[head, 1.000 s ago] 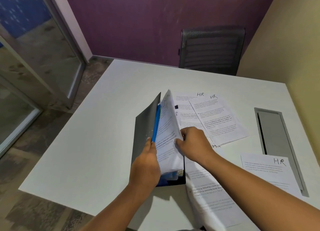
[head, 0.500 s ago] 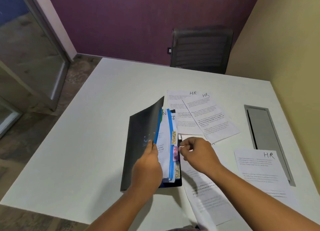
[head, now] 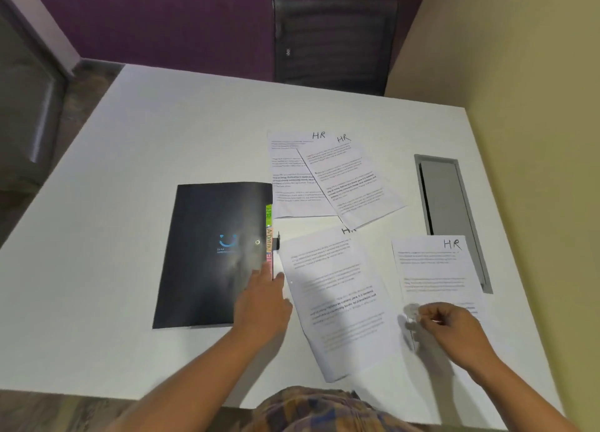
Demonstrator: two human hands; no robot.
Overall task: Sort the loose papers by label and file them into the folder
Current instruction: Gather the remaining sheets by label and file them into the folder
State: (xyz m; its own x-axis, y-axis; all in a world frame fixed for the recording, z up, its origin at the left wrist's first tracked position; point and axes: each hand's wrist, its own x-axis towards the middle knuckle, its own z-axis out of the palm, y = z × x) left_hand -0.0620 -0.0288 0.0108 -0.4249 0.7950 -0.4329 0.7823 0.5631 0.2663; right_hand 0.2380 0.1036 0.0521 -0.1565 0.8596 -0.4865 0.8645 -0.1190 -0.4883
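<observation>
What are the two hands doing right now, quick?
Left hand: open, flat on the closed folder.
Right hand: curled at the corner of an HR sheet; grip cannot be told.

white table. black folder lies flat and closed a bit left of the middle. far sheet marked hr sits toward the far edge with a tilted sheet overlapping it. third sheet is by the front edge, just beside the folder. fourth sheet is toward the right edge, next to the grey hatch.

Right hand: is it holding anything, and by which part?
The right hand appears to pinch the near-left corner of the rightmost white printed sheet marked HR; blur hides the exact grip.
</observation>
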